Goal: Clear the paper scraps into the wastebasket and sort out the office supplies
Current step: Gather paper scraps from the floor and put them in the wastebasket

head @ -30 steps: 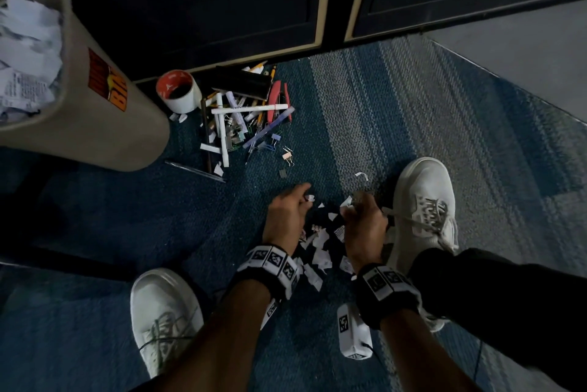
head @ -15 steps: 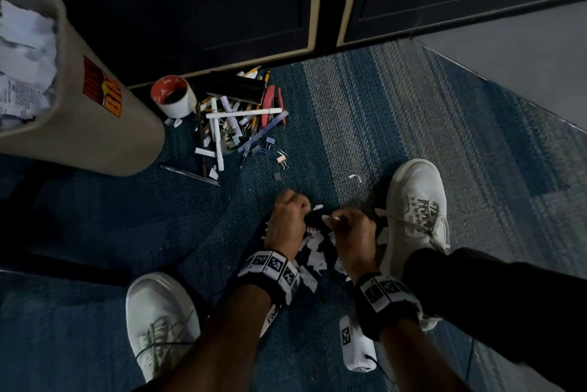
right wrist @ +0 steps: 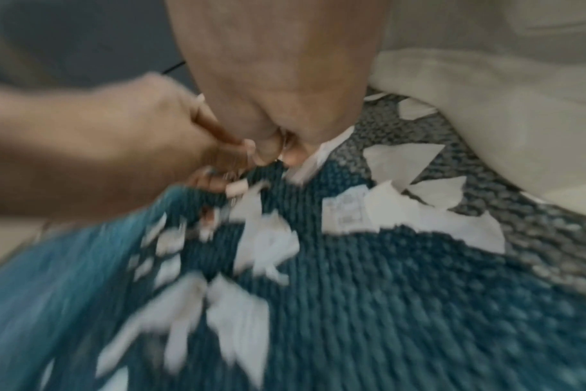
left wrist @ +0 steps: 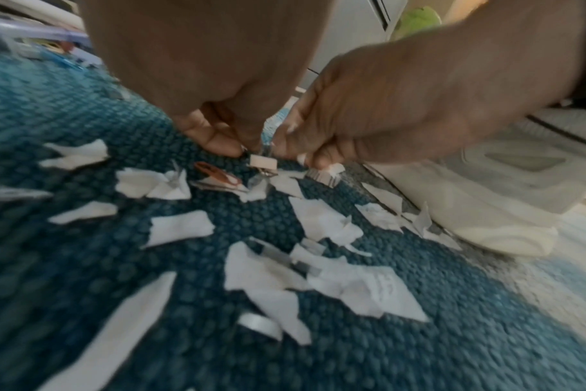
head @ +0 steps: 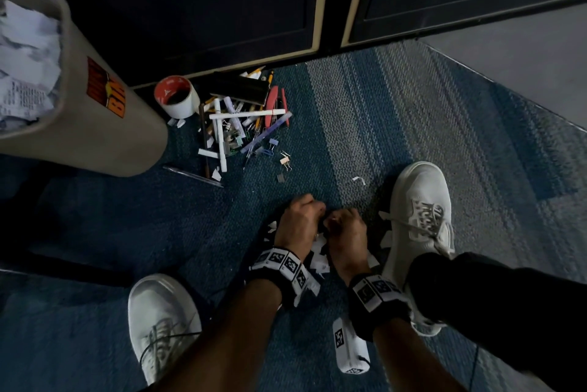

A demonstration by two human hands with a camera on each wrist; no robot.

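Note:
Torn white paper scraps (head: 319, 259) (left wrist: 181, 227) (right wrist: 265, 240) lie on the blue carpet between my shoes. My left hand (head: 313, 205) (left wrist: 238, 148) and right hand (head: 330, 220) (right wrist: 278, 150) meet over the far edge of the scraps, fingers curled. Between their fingertips is a small pale binder clip (left wrist: 264, 162); both hands pinch it, the right at its wire handle. A strip of staples (left wrist: 321, 178) and an orange loop (left wrist: 218, 173) lie right by it. The beige wastebasket (head: 95, 137), full of paper, stands at the far left. The right wrist view is blurred.
A pile of pens, markers and clips (head: 244, 128) lies by dark cabinet doors (head: 222, 10), with a tape roll (head: 178, 99) beside it. My white shoes (head: 162, 318) (head: 419, 210) flank the scraps. A white tagged device (head: 349, 347) hangs below my right wrist.
My hands have closed in on each other from a scrap-width apart until their fingertips meet. The fingers have curled tighter. Both hands stay low over the scraps.

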